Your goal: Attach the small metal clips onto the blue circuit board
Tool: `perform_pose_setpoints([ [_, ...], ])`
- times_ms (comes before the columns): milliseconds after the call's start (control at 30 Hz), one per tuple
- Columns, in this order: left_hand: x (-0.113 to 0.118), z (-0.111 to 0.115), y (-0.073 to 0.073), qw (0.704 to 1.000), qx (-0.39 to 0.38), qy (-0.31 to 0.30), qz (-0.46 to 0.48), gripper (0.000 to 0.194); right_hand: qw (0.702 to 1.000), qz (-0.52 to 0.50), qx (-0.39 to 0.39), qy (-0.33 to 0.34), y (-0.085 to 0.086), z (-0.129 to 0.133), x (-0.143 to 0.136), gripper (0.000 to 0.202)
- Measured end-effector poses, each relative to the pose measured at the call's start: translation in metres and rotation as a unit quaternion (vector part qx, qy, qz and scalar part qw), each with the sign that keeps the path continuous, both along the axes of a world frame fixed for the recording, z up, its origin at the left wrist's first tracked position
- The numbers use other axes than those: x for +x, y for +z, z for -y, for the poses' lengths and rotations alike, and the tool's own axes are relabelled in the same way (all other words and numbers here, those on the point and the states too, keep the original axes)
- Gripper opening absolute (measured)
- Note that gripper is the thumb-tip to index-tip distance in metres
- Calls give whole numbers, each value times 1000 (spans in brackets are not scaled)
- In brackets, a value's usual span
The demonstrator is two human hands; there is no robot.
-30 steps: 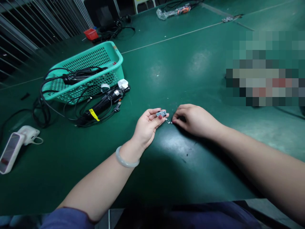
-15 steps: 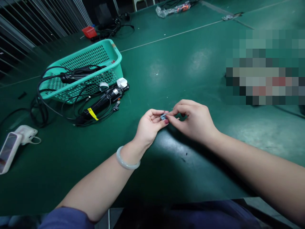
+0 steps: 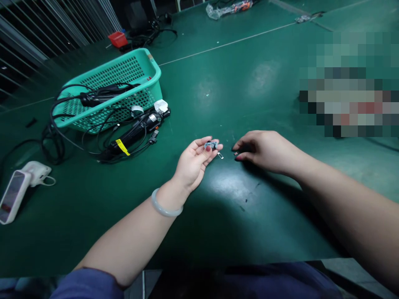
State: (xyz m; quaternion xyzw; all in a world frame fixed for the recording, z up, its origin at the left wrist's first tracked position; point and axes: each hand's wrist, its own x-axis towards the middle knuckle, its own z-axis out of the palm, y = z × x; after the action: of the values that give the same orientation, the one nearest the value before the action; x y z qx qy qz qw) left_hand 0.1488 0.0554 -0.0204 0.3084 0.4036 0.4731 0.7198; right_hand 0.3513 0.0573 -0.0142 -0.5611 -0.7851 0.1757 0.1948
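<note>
My left hand (image 3: 195, 160) is closed, pinching a small blue-grey part (image 3: 211, 145), perhaps a little circuit board, between thumb and fingers. Just below its fingertips shows a tiny pale frame (image 3: 220, 155) with a cut-out, like a SIM card tray; whether it touches the fingers or lies on the table I cannot tell. To the right, my right hand (image 3: 264, 149) is low over the table, thumb and index finger apart. Between those two fingertips is a tiny reddish-pale piece (image 3: 236, 153), too small to name.
A turquoise basket (image 3: 152, 85) holding black cabled devices stands on the green table (image 3: 193, 232) at left. Beside it lies a black device (image 3: 134, 135) with cables. A white gadget (image 3: 14, 195) is at far left, a red tray (image 3: 117, 39) behind. The right side is partly pixelated.
My right hand has moved away from the left, to the right and down toward the tiny piece, and its fingers have parted. The pale frame now shows beneath my left fingertips.
</note>
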Motion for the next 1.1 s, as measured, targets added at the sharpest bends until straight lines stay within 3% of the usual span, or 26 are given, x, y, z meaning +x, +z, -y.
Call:
perform_pose_setpoints([
  [67,-2,-1,0,1000,-17,3,17,16,1000,18,-12,0,-2,1,-3,7],
  [167,-3,-2,0,999,-28,2,28,17,999,39,-13,-10,-2,3,-9,16],
  [400,1,1,1,1000,7,-16,5,21,994,99,38,12,-7,3,-16,18],
  [567,2,3,-1,998,25,-50,2,31,991,-84,98,-25,4,6,-18,13],
  [700,1,4,-2,996,22,-88,-1,31,971,-203,117,40,11,12,-22,15],
  [867,1,6,-1,989,7,-148,-1,29,960,-242,105,94,7,11,-22,14],
  [1100,1,9,0,986,0,-169,-1,37,956,-246,94,133,9,11,-20,14],
])
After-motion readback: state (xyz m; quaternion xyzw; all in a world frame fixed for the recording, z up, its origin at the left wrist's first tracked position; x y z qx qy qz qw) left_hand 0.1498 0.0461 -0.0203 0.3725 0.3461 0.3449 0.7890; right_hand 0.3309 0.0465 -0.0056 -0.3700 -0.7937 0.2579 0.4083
